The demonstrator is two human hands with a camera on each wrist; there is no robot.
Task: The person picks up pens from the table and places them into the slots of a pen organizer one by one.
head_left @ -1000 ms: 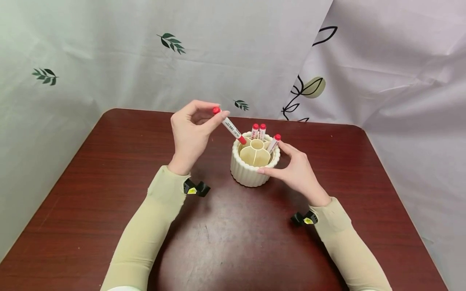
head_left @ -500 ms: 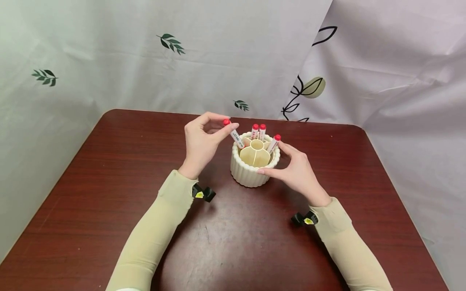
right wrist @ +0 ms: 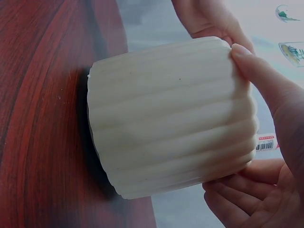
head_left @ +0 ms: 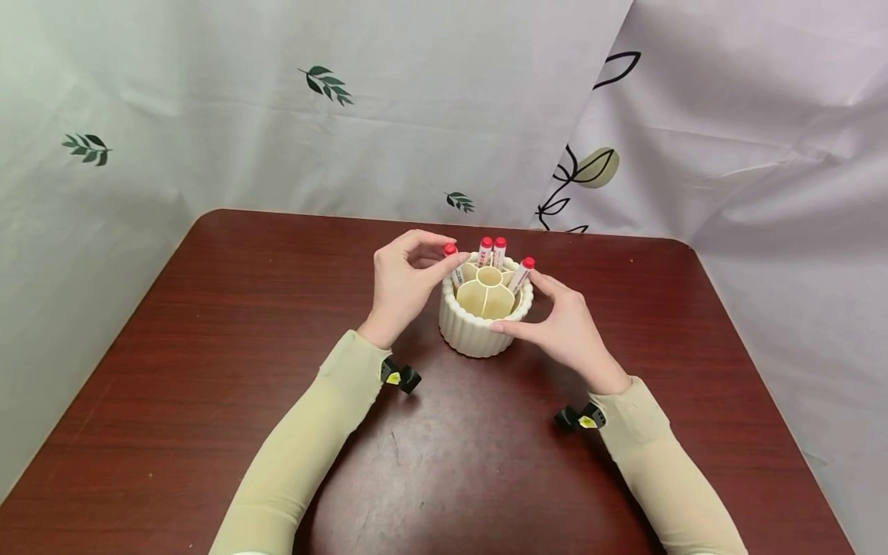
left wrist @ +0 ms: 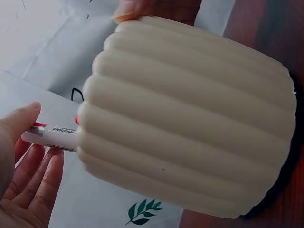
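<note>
A round cream pen holder (head_left: 475, 337) with ribbed sides and several compartments stands upright on the table. My left hand (head_left: 405, 281) pinches a white whiteboard marker (left wrist: 59, 137) with a red cap near its upper end. The marker's lower part is down inside the left compartment, hidden by the wall in the left wrist view. My right hand (head_left: 565, 324) grips the holder's right side, thumb at the front rim and fingers behind. Two red-capped markers (head_left: 485, 252) lean in the back of the holder, and another marker (head_left: 522, 275) leans at its right, beside my right fingers.
The dark red wood-grain table (head_left: 444, 462) reaches back to a pale curtain (head_left: 388, 139) with leaf prints. Black wrist cameras are strapped at both cuffs, the left camera (head_left: 402, 376) and the right camera (head_left: 579, 418) hanging over the table in front of the holder.
My left hand has moved right and down, lowering the marker from above the rim into the left compartment. My right hand and the holder have stayed in place.
</note>
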